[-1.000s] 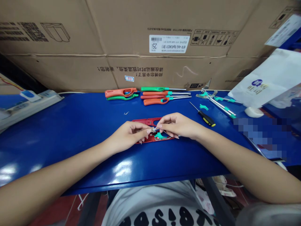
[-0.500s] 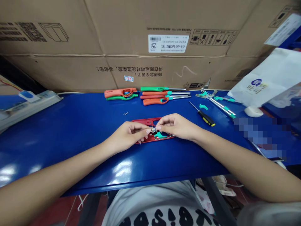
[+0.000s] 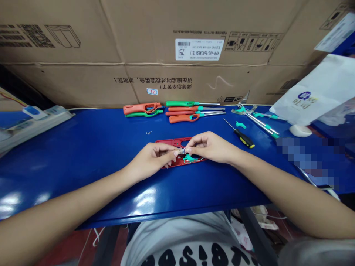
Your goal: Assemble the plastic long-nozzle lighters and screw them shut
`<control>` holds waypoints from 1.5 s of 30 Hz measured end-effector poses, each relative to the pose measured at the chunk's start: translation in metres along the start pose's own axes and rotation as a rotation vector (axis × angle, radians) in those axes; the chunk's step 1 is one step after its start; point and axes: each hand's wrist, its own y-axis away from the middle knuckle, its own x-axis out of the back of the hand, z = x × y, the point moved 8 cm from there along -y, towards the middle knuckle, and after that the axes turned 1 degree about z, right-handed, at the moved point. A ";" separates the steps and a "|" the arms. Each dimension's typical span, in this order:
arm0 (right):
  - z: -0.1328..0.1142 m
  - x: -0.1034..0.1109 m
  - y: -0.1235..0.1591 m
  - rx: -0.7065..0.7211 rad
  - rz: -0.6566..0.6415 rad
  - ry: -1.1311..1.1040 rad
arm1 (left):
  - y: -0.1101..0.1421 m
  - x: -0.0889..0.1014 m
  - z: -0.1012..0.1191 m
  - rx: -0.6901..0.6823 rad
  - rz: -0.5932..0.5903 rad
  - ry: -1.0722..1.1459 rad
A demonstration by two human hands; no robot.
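My left hand (image 3: 149,160) and my right hand (image 3: 213,147) meet over an opened red lighter casing (image 3: 173,142). Between the fingertips of both is a small silvery part (image 3: 181,150), with a bluish-white bit at its right end. My left thumb and forefinger pinch its left side; my right ones pinch the right side. Its exact kind is too small to make out. Below, a teal trigger (image 3: 190,158) and a thin wire lie in the near half of the casing. My fingers hide part of both red halves.
Orange and green lighters (image 3: 183,117) lie along the cardboard box (image 3: 155,44). Tiny screws (image 3: 149,132) rest on the blue table (image 3: 111,147). On the right are a screwdriver (image 3: 243,138), metal tubes with teal pieces (image 3: 262,125) and a white bag (image 3: 313,92). A power strip (image 3: 52,118) stands left.
Both hands keep their pinch on the small silvery part, with only slight finger movement. The view has shifted a little. Things on the table stay as they were.
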 end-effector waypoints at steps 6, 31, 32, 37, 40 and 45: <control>-0.020 0.008 0.008 0.134 -0.022 0.248 | 0.002 0.000 0.008 -0.020 -0.005 -0.044; -0.027 0.031 0.026 0.274 -0.207 0.899 | 0.007 0.001 0.027 -0.350 -0.042 -0.555; -0.027 0.030 0.026 0.274 -0.206 0.907 | 0.006 0.001 0.026 -0.342 -0.042 -0.544; -0.026 0.024 0.028 0.221 -0.229 0.938 | 0.004 0.001 0.022 -0.303 -0.054 -0.464; -0.027 0.024 0.030 0.199 -0.233 0.939 | 0.003 0.002 0.020 -0.279 -0.076 -0.445; -0.026 0.025 0.030 0.170 -0.265 0.863 | 0.001 0.007 0.021 -0.252 -0.086 -0.405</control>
